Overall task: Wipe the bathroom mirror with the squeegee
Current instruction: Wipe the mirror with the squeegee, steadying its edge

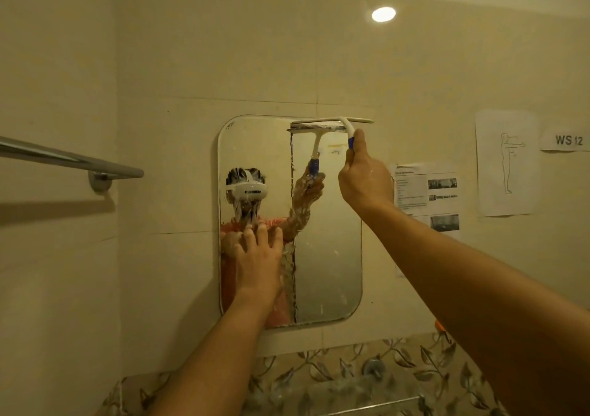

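Faced a pale tiled wall (223, 48) with the mirror (329, 256) hung at centre frame, upright and rounded at the corners. Showed a vertical line of foam down the middle of the glass: to the right of it mostly wiped, bar a few specks; to the left streaked and soapy, thickest toward the upper left. Judged the job about half done, with a fresh pass being set up at the top.

Pressed the left hand (258, 265) flat on the lower-left part of the glass, fingers (263, 233) straight and spread wide, holding nothing. Reached the right hand (365, 176) up beside the mirror's upper right corner, curled tight round the handle of the squeegee (343, 121).

Held the squeegee with its long white blade level along the mirror's top edge, one end overhanging the right rim onto the wall, and the curved white neck running down into a blue grip. Seemed to have the rubber edge on the glass, though hard to be sure from this angle.

Called next for a straight, even pull downward, then a shift left across the foam line, which would need the left hand lifted off the soapy half first.
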